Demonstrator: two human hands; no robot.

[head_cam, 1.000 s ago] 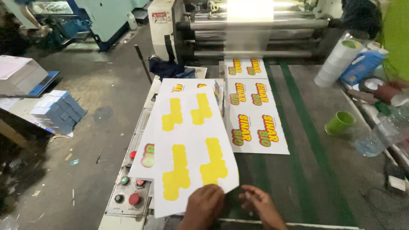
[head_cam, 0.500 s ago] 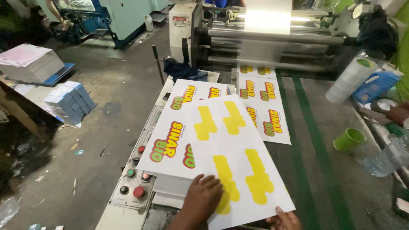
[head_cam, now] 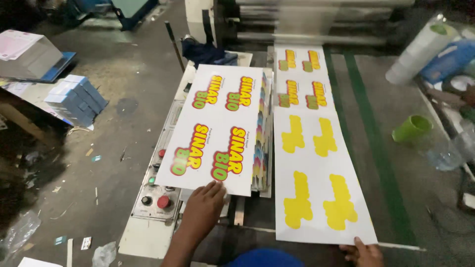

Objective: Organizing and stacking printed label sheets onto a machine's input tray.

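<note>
The feed table of the printing machine carries a yellow-blotched sheet along its near edge. Left of it, a stack of printed sheets sits over the control panel. These sheets look light, flexible and slick, best taken by an edge. The left hand lies flat and spread on the stack's near edge. The right hand touches the yellow sheet's near corner; whether it grips I cannot tell.

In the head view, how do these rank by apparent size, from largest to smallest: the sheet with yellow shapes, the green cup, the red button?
1. Sheet with yellow shapes, largest.
2. Green cup.
3. Red button, smallest, although nearer the camera.
</note>
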